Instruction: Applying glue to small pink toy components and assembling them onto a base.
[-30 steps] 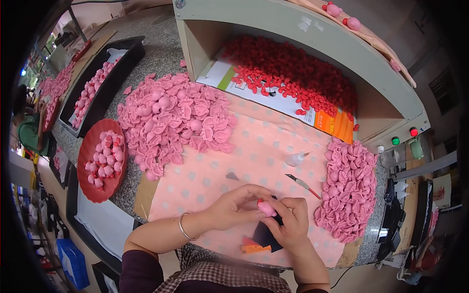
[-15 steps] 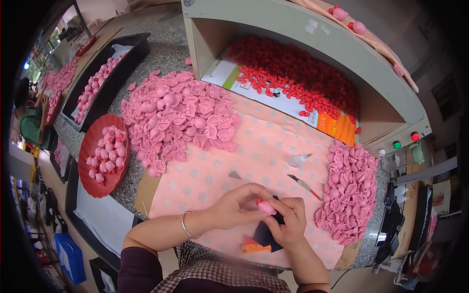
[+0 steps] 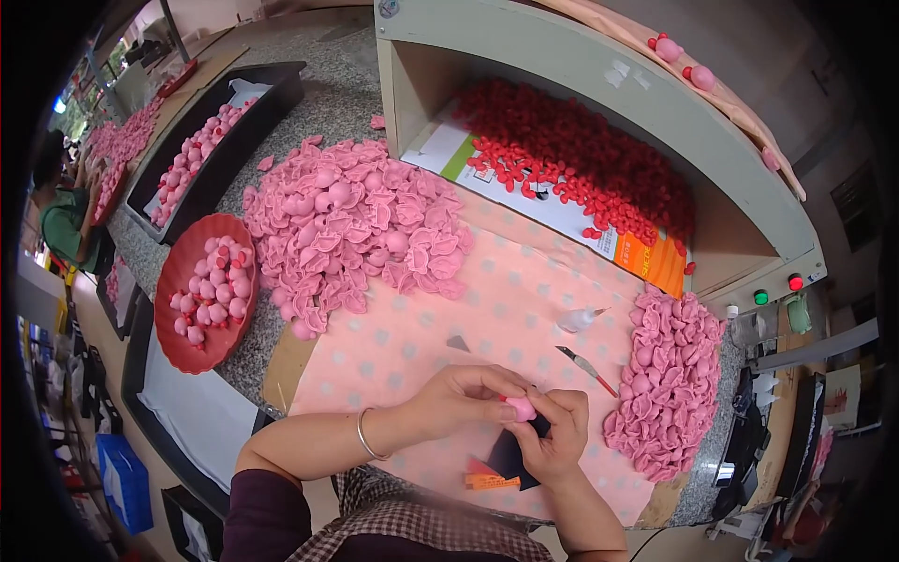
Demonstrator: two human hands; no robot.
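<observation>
**A:** What's closest to the person?

**B:** Both hands, met over the near edge of the surface (image 3: 309, 361). The left hand (image 3: 459, 398) and right hand (image 3: 552, 436) are clasped together around a small pink piece (image 3: 521, 408), fingertips pinching it between them. A bracelet (image 3: 363, 436) sits on the left wrist.

**A:** Anything under the hands?

**B:** A dark sheet (image 3: 510, 459) beneath the right hand, and an orange strip (image 3: 487, 481) just beside it, all lying on a pink dotted cloth (image 3: 421, 347).

**A:** And a little further out?

**B:** A red-handled blade tool (image 3: 585, 363) and a small white glue bottle (image 3: 576, 320) lie on the cloth beyond the hands. To the right is a heap of pink shells (image 3: 665, 379).

**A:** Further still?

**B:** A larger pile of pink shells (image 3: 351, 229) left of centre, and a red tray (image 3: 178, 342) of small pink balls near the left edge. Behind it, a long black tray (image 3: 272, 103) holds more pink pieces.

**A:** And at the back?

**B:** An open shelf box (image 3: 599, 89) with a mass of red pieces (image 3: 581, 159) spread on printed paper inside it.
</observation>
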